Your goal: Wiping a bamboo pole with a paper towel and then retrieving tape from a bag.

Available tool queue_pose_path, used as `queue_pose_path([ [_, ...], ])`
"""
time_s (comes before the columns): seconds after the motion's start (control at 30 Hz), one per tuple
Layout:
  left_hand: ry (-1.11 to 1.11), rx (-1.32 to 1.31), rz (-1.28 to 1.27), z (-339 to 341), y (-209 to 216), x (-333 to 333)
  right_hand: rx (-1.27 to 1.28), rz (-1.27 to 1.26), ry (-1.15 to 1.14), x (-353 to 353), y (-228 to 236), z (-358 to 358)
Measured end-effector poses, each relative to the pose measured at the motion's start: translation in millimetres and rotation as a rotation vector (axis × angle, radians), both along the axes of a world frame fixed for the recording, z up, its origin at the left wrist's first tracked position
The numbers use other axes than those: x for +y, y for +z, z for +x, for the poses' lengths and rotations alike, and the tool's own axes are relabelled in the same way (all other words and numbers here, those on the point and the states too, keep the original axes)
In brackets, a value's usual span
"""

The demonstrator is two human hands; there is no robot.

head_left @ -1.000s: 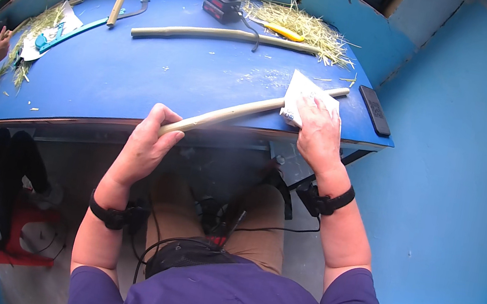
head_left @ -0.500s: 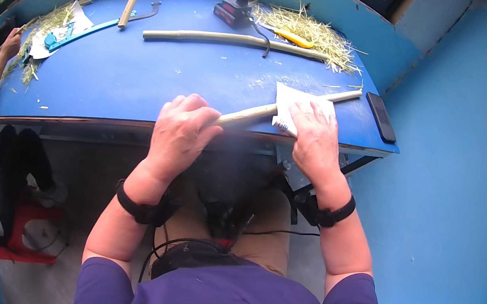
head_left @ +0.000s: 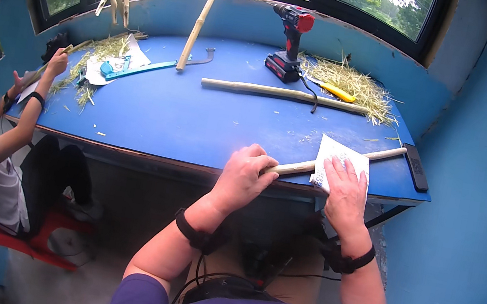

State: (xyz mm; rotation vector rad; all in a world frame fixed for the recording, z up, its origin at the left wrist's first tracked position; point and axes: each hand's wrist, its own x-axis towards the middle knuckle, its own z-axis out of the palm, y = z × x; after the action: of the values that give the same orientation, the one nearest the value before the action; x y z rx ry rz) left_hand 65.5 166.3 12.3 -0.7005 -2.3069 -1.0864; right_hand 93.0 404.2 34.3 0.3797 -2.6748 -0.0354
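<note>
The left hand (head_left: 244, 177) is wrapped around one end of a slender, pale wooden stick (head_left: 297, 169) at the blue tabletop's (head_left: 165, 124) front edge. Near the front right corner, the right hand (head_left: 347, 191) covers a white paper sheet (head_left: 332, 148) over the stick, its grip underneath hidden.

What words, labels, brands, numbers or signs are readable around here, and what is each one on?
White sheet under the right hand: print near its lower left edge, too small and blurred to read.
Drill: small pale markings, too small to read.
Dark phone-like slab: faint marks, too small to read.
I can make out no other text.
</note>
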Motion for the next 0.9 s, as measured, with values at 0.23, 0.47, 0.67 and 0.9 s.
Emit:
queue_pose_path([
  [0.23, 0.010, -0.041, 0.042, -6, -1, 2, 0.026, 0.007, 0.005, -11, -3, -4],
  [0.47, 0.025, -0.036, 0.055, -7, -6, 7, 0.089, 0.027, 0.102, -46, -6, 7],
  [0.67, 0.043, 0.010, 0.071, 1, -6, 9, 0.089, 0.002, -0.049, 2, -4, 4],
  [0.9, 0.000, 0.018, 0.064, -10, -7, 7, 0.119, 0.039, 0.108, -48, -16, 9],
])
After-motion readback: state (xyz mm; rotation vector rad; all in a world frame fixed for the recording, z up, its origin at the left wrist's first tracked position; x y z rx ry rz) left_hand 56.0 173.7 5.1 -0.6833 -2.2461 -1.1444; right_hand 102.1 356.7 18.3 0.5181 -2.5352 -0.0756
